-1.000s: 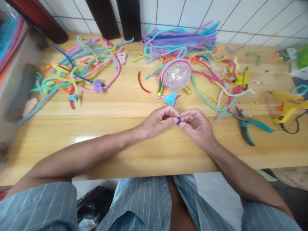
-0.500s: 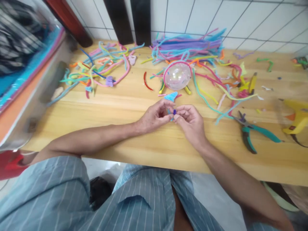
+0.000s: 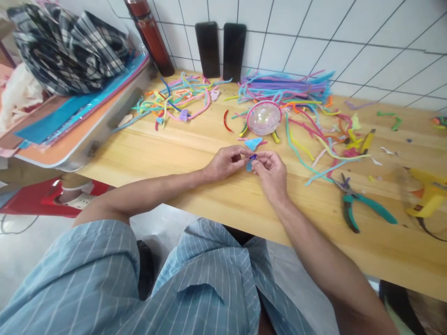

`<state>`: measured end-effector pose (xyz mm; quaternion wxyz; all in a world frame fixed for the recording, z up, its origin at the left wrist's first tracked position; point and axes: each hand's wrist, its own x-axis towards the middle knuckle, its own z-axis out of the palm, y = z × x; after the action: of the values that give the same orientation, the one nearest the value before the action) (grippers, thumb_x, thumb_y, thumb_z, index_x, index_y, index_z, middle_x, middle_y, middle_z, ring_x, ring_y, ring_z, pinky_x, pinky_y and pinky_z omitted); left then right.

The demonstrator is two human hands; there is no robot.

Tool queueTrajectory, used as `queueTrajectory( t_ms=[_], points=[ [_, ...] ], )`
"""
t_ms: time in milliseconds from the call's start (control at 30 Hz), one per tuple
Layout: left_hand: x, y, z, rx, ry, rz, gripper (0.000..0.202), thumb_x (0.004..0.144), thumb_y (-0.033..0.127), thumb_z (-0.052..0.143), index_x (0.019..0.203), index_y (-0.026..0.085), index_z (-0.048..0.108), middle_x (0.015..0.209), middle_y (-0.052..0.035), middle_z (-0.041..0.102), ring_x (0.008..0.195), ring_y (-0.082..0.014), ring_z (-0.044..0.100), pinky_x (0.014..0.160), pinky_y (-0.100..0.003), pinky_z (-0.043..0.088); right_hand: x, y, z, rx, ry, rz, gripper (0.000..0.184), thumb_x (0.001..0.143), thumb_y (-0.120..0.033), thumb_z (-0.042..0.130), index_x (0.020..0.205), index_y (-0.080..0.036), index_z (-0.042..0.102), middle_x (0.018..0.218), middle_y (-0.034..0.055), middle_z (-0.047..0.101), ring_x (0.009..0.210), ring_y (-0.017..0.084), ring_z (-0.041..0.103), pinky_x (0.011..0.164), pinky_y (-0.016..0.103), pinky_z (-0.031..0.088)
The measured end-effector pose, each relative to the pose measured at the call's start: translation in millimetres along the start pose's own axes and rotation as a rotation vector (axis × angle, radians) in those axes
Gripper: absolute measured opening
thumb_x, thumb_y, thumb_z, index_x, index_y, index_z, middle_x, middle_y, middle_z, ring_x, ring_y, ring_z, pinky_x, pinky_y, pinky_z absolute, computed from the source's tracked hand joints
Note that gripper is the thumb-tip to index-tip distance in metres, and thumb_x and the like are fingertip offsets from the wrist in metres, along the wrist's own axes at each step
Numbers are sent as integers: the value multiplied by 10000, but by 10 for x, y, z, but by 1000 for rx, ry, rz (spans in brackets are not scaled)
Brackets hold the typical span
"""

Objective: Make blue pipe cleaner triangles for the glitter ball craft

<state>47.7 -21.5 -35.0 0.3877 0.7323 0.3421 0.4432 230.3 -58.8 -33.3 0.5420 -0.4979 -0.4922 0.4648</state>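
Observation:
Between my fingertips is a short dark purple pipe cleaner point(image 3: 253, 157), bent over. My left hand point(image 3: 226, 164) pinches its left end, and my right hand point(image 3: 272, 171) pinches it from the right. A small light blue piece point(image 3: 249, 165) shows just under the fingertips; whether it is held or lies on the table I cannot tell. Just beyond my hands lies a blue triangular piece of wound pipe cleaner point(image 3: 253, 143). Behind that stands a clear round dome with a pink rim point(image 3: 264, 119), with yellow and green feet-like pieces under it.
Loose pipe cleaners point(image 3: 199, 100) lie at the back left, and a purple and blue bundle point(image 3: 286, 88) lies by the wall. Teal-handled pliers point(image 3: 352, 200) and a yellow glue gun point(image 3: 428, 193) are on the right. Two black phones point(image 3: 233, 51) and a red flask point(image 3: 151, 39) stand behind.
The camera view has shifted, showing more of the wall and the left side. My fingers have moved slightly on the purple pipe cleaner, which now shows as a longer bent strip.

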Motion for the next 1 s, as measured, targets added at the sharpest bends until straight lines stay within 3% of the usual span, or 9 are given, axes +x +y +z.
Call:
queueTrajectory(
  t_ms=[267, 467, 633, 733, 1000],
  points=[
    [0, -8, 25, -58, 13, -89, 278, 923, 404, 785, 1050, 168, 856, 708, 20, 635, 575, -82, 448, 577, -222, 369, -13, -2, 9, -70, 37, -51, 216, 834, -343, 753, 1016, -236, 710, 810, -23, 770, 683, 131, 682, 685, 287, 564],
    [-3, -36, 2, -96, -13, -101, 298, 937, 424, 806, 1073, 170, 880, 880, -62, 791, 645, -98, 509, 632, -238, 418, -36, -22, -46, -228, 53, -84, 186, 898, -324, 711, 1038, -224, 782, 835, -5, 780, 695, 143, 681, 693, 300, 544],
    [-1, -65, -8, -141, -32, -111, 316, 964, 423, 782, 1100, 156, 882, 963, -98, 825, 739, -124, 612, 687, -250, 467, -36, -21, -68, -275, 65, -108, 202, 897, -308, 705, 1032, -221, 827, 860, 13, 797, 720, 158, 701, 722, 324, 570],
    [7, -78, -10, -171, -51, -150, 286, 962, 408, 794, 1087, 163, 873, 1006, -93, 838, 720, -115, 590, 683, -250, 465, -29, -14, -69, -309, 81, -120, 203, 903, -307, 704, 1026, -233, 847, 864, 15, 793, 730, 160, 682, 700, 319, 560],
    [36, -82, -4, -278, -98, -226, 275, 936, 335, 790, 1152, 171, 838, 987, -60, 817, 672, -101, 536, 635, -233, 421, -45, -54, -41, -246, 124, -65, 228, 887, -316, 769, 1108, -261, 764, 801, -38, 730, 662, 137, 667, 661, 297, 576]
  ],
)
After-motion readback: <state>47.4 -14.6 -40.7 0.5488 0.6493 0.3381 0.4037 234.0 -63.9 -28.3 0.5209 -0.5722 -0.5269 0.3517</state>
